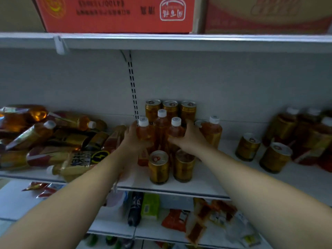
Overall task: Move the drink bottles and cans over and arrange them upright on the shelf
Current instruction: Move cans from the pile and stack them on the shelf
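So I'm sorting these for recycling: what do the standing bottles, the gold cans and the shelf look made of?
Bottles: probably clear plastic; amber liquid shows through, white caps.
Gold cans: apparently metal; shiny sides, pull-tab lids.
Shelf: likely white-painted metal, judging by its thin edge.

Little can be read. The red cardboard carton (115,14) at 12 o'clock carries blurred, upside-down print with a white-outlined logo, illegible. A lying yellow plastic bottle (79,163) at 9 o'clock shows dark blurred characters and a black round lightning-bolt sign; the wording cannot be made out.
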A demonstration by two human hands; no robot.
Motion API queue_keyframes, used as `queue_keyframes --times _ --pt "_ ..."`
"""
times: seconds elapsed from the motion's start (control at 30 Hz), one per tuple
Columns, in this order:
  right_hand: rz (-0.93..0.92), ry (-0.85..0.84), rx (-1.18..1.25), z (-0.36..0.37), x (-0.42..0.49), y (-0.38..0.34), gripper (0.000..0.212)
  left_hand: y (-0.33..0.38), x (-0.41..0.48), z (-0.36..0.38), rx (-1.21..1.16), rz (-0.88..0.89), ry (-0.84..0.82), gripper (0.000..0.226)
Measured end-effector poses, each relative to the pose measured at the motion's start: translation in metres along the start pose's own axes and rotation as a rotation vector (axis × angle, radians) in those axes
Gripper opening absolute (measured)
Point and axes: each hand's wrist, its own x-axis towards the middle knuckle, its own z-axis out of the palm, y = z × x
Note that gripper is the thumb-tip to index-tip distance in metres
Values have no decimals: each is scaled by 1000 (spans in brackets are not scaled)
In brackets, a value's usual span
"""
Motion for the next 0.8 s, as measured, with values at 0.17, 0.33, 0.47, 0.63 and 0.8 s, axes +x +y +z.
queue_keyframes --times 0.17,0.33,0.47,0.63,0.8 --pt "-59 -116 -18 12 14 1 81 -1 6 -4 -85 -12 -86 73" --pt "-192 63 239 -4 0 -11 64 14 -11 -20 -112 24 224 74" --pt "-277 321 415 -40 -25 -40 56 54 -34 -39 -267 206 348 65" --pt "-302 552 608 -75 -62 -49 49 100 -60 -35 -401 347 203 65" --pt "-179 727 547 -111 -114 -10 42 127 -89 19 -469 370 -114 44"
